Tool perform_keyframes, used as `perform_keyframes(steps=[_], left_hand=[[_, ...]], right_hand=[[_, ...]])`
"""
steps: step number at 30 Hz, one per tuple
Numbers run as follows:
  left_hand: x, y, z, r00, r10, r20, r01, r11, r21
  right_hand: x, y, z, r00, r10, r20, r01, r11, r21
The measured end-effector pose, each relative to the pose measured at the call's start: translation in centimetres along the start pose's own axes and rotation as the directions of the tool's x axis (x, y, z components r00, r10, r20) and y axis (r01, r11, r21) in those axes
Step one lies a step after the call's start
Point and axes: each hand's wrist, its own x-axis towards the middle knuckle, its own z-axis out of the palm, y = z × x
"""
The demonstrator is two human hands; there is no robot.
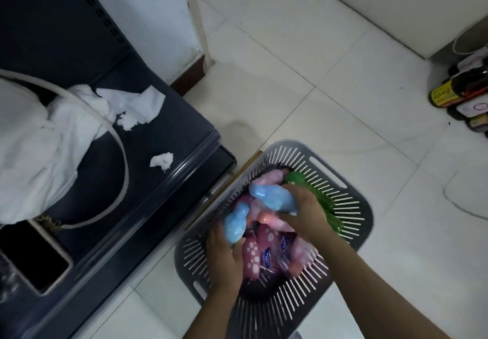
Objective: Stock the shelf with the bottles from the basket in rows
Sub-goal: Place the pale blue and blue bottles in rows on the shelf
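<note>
A grey slotted basket (351,222) stands on the floor, low in the middle of the view. It holds several bottles: pink ones (266,180), magenta ones with white spots (253,254) and a green one (323,199). My left hand (224,257) is shut on a light blue bottle (235,224) at the basket's left side. My right hand (306,212) is shut on a second light blue bottle (274,197) over the middle of the basket. The dark shelf (148,180) lies to the left of the basket.
On the dark shelf lie a white bag with a looped strap (34,154), torn white paper (132,106), a small paper wad (162,159) and a black phone (31,262). Several bottles (459,93) lie on the tiled floor at the right edge.
</note>
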Motion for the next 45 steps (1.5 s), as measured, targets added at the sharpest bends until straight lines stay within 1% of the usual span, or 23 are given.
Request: perform_keyframes(steps=[1, 2, 3, 4, 5, 7, 9, 11, 12, 15, 18, 20, 22, 24, 26, 30, 32, 34, 41, 43, 45], left_hand=[[-0.8, 1.7, -1.7, 0.999, -0.041, 0.024, 0.043, 0.991, -0.124], [-1.5, 3.4, -3.6, 0.995, -0.085, 0.041, 0.093, 0.966, -0.240], [-2.1, 5.3, -5.5, 0.989, -0.135, 0.060, 0.147, 0.932, -0.333], [-2.5, 7.0, -7.5, 0.981, -0.171, 0.090, 0.193, 0.890, -0.413], [-3.0, 8.6, -9.6, 0.973, -0.188, 0.135, 0.231, 0.839, -0.493], [-4.1, 11.6, -13.6, 0.950, -0.191, 0.245, 0.308, 0.680, -0.665], [-5.3, 14.6, -17.5, 0.940, -0.138, 0.312, 0.336, 0.524, -0.782], [-7.2, 17.3, -20.8, 0.941, -0.079, 0.329, 0.331, 0.414, -0.848], [-8.6, 18.8, -22.9, 0.952, -0.050, 0.303, 0.298, 0.390, -0.871], [-11.7, 22.0, -26.4, 0.971, -0.029, 0.237, 0.226, 0.424, -0.877], [-15.9, 24.9, -30.5, 0.991, 0.003, 0.131, 0.113, 0.485, -0.867], [-18.3, 26.2, -33.1, 1.000, -0.013, 0.015, 0.020, 0.576, -0.818], [-20.2, 26.5, -35.7, 0.991, -0.047, -0.129, -0.067, 0.651, -0.756], [-22.0, 26.0, -38.4, 0.963, -0.055, -0.264, -0.154, 0.692, -0.705], [-23.8, 24.9, -41.4, 0.920, -0.069, -0.386, -0.228, 0.707, -0.669], [-27.5, 22.0, -48.1, 0.821, -0.131, -0.556, -0.300, 0.730, -0.614], [-29.0, 20.0, -51.0, 0.765, -0.150, -0.626, -0.321, 0.754, -0.572], [-30.2, 17.5, -53.7, 0.734, -0.154, -0.662, -0.337, 0.763, -0.552], [-32.8, 8.7, -63.1, 0.705, -0.139, -0.695, -0.359, 0.775, -0.519], [-33.1, 6.7, -65.3, 0.702, -0.144, -0.697, -0.357, 0.776, -0.520], [-33.2, 4.9, -67.1, 0.715, -0.143, -0.684, -0.349, 0.775, -0.527]], right_hand=[[-1.2, -0.7, -1.4, 0.995, 0.066, 0.071, -0.077, 0.981, 0.176], [-2.4, -1.4, -2.8, 0.985, 0.094, 0.141, -0.137, 0.935, 0.328], [-3.6, -2.0, -4.0, 0.976, 0.107, 0.191, -0.184, 0.873, 0.451], [-4.7, -2.6, -5.1, 0.969, 0.114, 0.218, -0.217, 0.814, 0.539], [-5.8, -3.4, -6.3, 0.966, 0.115, 0.231, -0.235, 0.762, 0.603], [-7.8, -5.3, -8.6, 0.964, 0.069, 0.255, -0.239, 0.642, 0.729], [-9.3, -7.8, -11.1, 0.956, -0.019, 0.292, -0.240, 0.522, 0.818], [-11.3, -10.6, -13.5, 0.945, -0.127, 0.302, -0.214, 0.460, 0.862], [-12.6, -12.7, -15.1, 0.937, -0.174, 0.303, -0.194, 0.463, 0.865], [-15.1, -16.8, -18.0, 0.937, -0.246, 0.249, -0.098, 0.498, 0.862], [-18.6, -22.0, -20.2, 0.901, -0.360, 0.241, 0.009, 0.572, 0.820], [-20.9, -25.4, -20.9, 0.868, -0.433, 0.243, 0.089, 0.617, 0.782], [-22.8, -28.7, -20.8, 0.842, -0.482, 0.243, 0.136, 0.626, 0.768], [-24.5, -31.9, -19.9, 0.814, -0.532, 0.231, 0.215, 0.646, 0.732], [-25.9, -35.3, -18.6, 0.787, -0.582, 0.205, 0.292, 0.643, 0.708], [-29.3, -42.2, -14.9, 0.691, -0.695, 0.197, 0.405, 0.598, 0.692], [-31.1, -45.2, -12.5, 0.655, -0.726, 0.208, 0.431, 0.585, 0.686], [-33.0, -48.1, -9.8, 0.634, -0.740, 0.225, 0.439, 0.584, 0.683], [-38.5, -57.5, 0.8, 0.610, -0.762, 0.215, 0.454, 0.559, 0.693], [-39.7, -60.0, 3.4, 0.603, -0.767, 0.219, 0.461, 0.560, 0.689], [-40.6, -62.2, 5.6, 0.596, -0.770, 0.229, 0.480, 0.570, 0.667]])
